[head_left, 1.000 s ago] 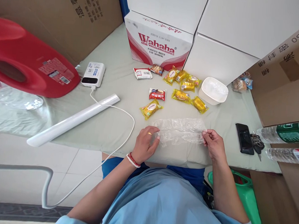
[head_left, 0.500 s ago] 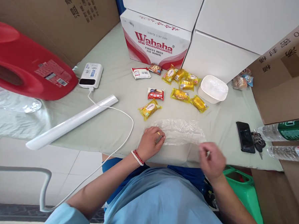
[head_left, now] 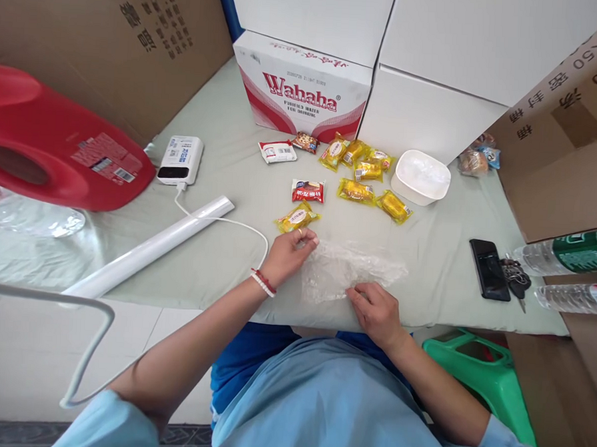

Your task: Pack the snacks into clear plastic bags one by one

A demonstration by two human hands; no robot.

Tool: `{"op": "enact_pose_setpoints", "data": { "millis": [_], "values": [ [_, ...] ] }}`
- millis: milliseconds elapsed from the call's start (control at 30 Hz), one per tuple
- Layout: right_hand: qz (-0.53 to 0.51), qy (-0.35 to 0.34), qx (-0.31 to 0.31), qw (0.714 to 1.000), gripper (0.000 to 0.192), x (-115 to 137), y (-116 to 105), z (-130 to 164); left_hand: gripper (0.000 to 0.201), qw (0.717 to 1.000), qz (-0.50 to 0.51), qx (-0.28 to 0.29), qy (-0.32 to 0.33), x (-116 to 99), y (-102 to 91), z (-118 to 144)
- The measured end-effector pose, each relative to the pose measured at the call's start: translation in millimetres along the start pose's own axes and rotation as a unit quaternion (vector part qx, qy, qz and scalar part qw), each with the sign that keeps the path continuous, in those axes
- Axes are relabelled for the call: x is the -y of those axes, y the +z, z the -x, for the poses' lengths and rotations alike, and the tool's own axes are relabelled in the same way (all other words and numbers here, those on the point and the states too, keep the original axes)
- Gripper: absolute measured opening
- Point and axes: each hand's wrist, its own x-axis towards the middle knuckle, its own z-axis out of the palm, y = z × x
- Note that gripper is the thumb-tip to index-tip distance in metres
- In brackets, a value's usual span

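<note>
A crumpled clear plastic bag [head_left: 349, 269] lies on the pale green table [head_left: 216, 259] near its front edge. My left hand [head_left: 289, 253] pinches the bag's upper left corner; it wears a ring and a bead bracelet. My right hand [head_left: 376, 311] pinches the bag's lower edge near the middle. Just beyond my left hand lies a yellow snack packet [head_left: 297, 217]. A red snack packet [head_left: 308, 191] and several more yellow snack packets [head_left: 359, 170] lie farther back.
A white bowl [head_left: 421, 178] stands at the back right, a Wahaha box [head_left: 300, 90] behind the snacks. A white tube [head_left: 152, 248], a power bank [head_left: 182, 159] with cable and a red jug [head_left: 57, 144] are at the left. A phone [head_left: 489, 268], keys [head_left: 516, 278] and water bottles [head_left: 572, 254] lie at the right.
My right hand let go of the bag's right end and moved left to its lower edge. My left hand moved up and back with the left corner. The view shifted slightly.
</note>
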Motion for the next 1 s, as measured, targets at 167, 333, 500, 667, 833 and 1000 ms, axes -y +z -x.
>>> {"op": "enact_pose_setpoints", "data": {
  "millis": [167, 333, 500, 667, 833, 1000],
  "values": [
    [-0.007, -0.006, -0.024, 1.000, 0.025, -1, -13, 11, 0.027, 0.997, -0.059, -0.038, -0.029, -10, -8.3, -33],
    [-0.011, -0.001, -0.014, 1.000, 0.026, 1, -22, 25, 0.027, 0.978, -0.202, -0.050, -0.011, -17, -10.6, -62],
    [-0.028, 0.016, 0.004, 0.999, 0.026, 6, -22, 34, 0.025, 0.958, -0.277, -0.058, -0.038, -20, -14.2, -76],
    [-0.032, 0.028, -0.002, 0.999, 0.027, 9, -19, 31, 0.036, 0.916, -0.309, -0.220, 0.131, -49, -6.7, -31],
    [-0.032, 0.045, 0.021, 0.998, 0.027, 15, -14, 31, 0.026, 0.911, -0.351, -0.047, 0.209, -51, 26.7, 27],
    [-0.158, 0.029, 0.223, 0.961, 0.023, 28, -48, 19, 0.031, 0.915, -0.379, -0.007, 0.140, -8, 46.0, 49]
  ]
}}
